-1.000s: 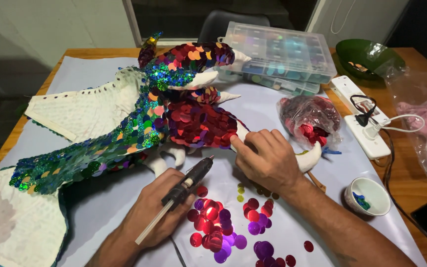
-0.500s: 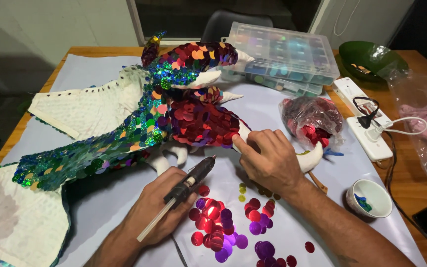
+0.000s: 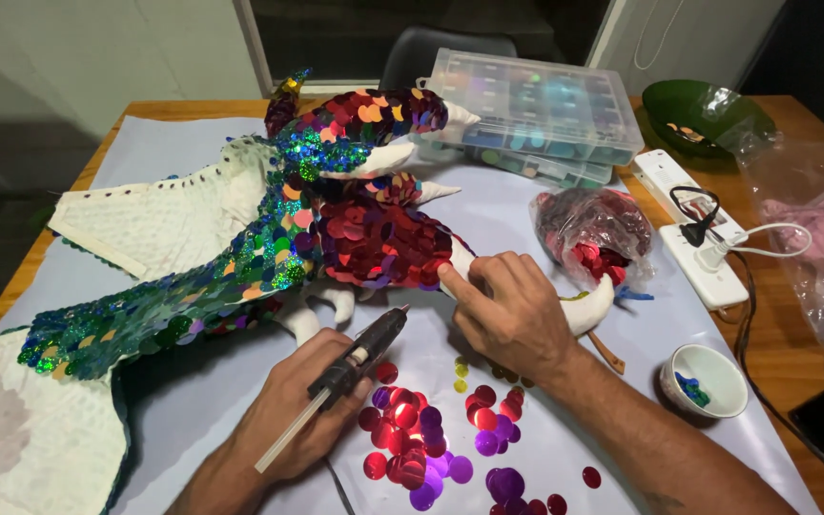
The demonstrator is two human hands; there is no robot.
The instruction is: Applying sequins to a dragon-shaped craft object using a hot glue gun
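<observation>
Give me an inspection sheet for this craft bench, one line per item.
Surface: wooden table under a pale paper sheet.
Job's things: sequinned dragon figure; glue gun; loose sequins.
Clutter: clear bead organiser, bag of red sequins, green bowl, small white cup.
Hands: left hand grips the glue gun; right hand presses the figure.
Cables: power strip with plugs.
Surroundings: dark chair behind.
</observation>
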